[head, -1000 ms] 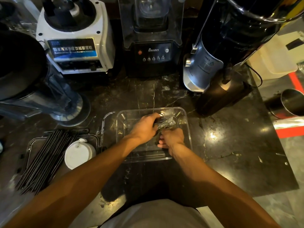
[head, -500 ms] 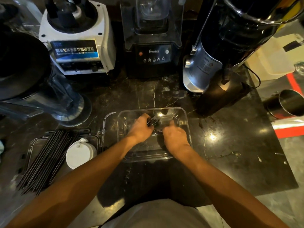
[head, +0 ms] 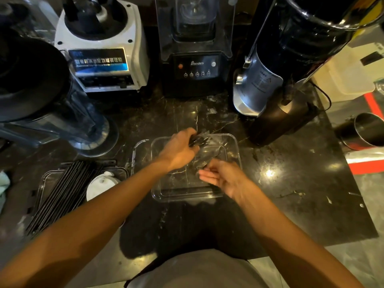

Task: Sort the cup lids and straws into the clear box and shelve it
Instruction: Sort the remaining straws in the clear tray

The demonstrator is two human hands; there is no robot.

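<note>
The left hand [head: 178,152] is gripping a small bundle of black straws [head: 198,140] over the far side of the clear box [head: 166,190], its fingers curled round their middle so the ends are poking out beyond the knuckles. The right hand [head: 223,177] is hovering just beside it, nearer the body, fingers loosely spread and palm turned up; something thin and crinkly, perhaps a clear wrapper, seems to be lying between the two hands, but whether the right hand is pinching it cannot be told. The box is sitting directly under both hands on the dark marbled counter [head: 291,183], rectangular with rounded corners and a glossy rim. Well to the left of the left forearm, many more straws [head: 62,194] are lying in a shallow tray, with a white domed cup lid [head: 101,185] just beside them. The straws are likely light, slim and slightly springy, so they are best taken as a bundle around the middle to stop them fanning out. The lid looks thin and rigid, easiest pinched at its rim. The box seems light and slippery, probably wanting both hands on its short sides.
</note>
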